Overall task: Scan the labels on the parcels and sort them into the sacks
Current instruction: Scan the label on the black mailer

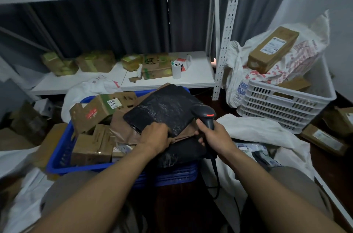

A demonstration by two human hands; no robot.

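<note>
Head view. The left hand grips the near edge of a black parcel, fingers curled over it. The parcel lies atop the heap in the blue crate, centre frame. The right hand is wrapped round the scanner, at the parcel's 4 o'clock. No label shows on the parcel's upper face. Some parcels lie in the white sack at 4 o'clock, and many boxes remain in the crate. Judgement: much sorting left.

The dark wooden floor carries a blue plastic crate at 6 o'clock, a white slatted plastic crate at 3 o'clock and a crumpled white woven sack between them. At 12 o'clock, the white metal shelf bears brown cardboard boxes and a white pen cup on its lower board.
</note>
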